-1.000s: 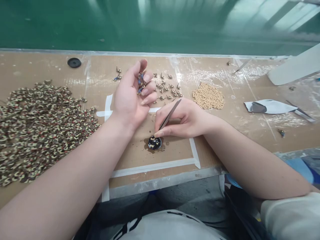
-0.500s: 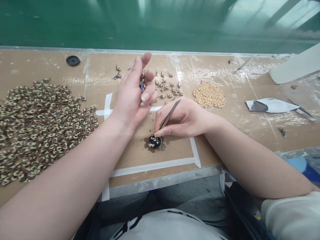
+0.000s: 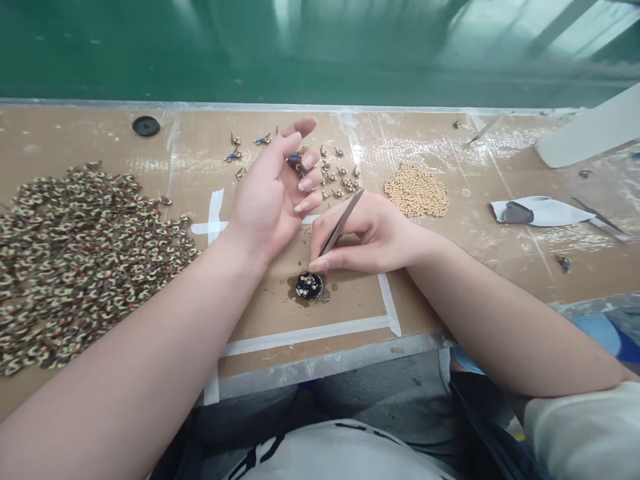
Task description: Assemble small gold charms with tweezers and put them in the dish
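My right hand (image 3: 357, 233) pinches a pair of dark metal tweezers (image 3: 341, 223), the upper end slanting up to the right. Their tips reach down to a small round dish (image 3: 309, 294) of dark, shiny liquid with several small beige pieces in it. My left hand (image 3: 280, 180) is turned palm up, with fingers curled round a small blue-and-brown painted figure (image 3: 295, 160). The fingers hide part of that figure, and I cannot tell whether more than one is held. Behind the hands, several small brown-and-gold figures (image 3: 338, 193) stand or lie on the table.
A large heap of brown, cream and red pieces (image 3: 90, 260) covers the left. A pile of tan beads (image 3: 417, 191) lies right of centre. White tape (image 3: 310, 333) frames the work spot. A black round lid (image 3: 146, 126) and a white wrapper (image 3: 543, 211) lie further out.
My left hand has turned, its fingertips shifting slightly right and down, and the held figure has moved with it. My right hand keeps the tweezers at the dish, almost unmoved.
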`<state>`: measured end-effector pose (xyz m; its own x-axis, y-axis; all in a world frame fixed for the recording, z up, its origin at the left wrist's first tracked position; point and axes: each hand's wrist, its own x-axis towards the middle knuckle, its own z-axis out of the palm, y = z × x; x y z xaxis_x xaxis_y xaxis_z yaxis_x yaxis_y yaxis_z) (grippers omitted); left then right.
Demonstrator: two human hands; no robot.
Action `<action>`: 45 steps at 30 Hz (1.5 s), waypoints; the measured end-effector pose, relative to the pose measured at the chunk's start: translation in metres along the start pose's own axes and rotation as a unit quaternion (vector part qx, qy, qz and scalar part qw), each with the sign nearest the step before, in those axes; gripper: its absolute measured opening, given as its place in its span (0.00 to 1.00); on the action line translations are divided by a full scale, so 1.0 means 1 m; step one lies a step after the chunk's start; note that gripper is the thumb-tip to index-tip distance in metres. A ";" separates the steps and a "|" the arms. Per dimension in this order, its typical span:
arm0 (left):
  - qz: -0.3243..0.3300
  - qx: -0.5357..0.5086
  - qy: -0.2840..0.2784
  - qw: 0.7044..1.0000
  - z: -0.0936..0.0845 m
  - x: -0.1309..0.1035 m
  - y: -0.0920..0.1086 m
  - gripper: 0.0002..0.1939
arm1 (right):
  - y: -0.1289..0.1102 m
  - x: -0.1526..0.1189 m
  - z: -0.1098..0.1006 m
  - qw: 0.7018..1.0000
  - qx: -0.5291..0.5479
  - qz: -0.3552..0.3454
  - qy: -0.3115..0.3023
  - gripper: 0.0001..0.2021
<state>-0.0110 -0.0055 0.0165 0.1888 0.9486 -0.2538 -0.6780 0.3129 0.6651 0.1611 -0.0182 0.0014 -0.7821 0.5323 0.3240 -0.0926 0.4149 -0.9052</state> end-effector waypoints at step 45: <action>0.025 0.138 -0.103 0.985 -0.005 -0.007 -0.004 0.24 | 0.016 0.015 -0.019 0.829 0.347 0.050 0.436 0.17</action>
<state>-0.0134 -0.0131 0.0117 0.3191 0.9436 -0.0879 -0.4764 0.2400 0.8458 0.1597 0.0101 -0.0035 -0.0924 0.9949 0.0401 -0.6224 -0.0263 -0.7823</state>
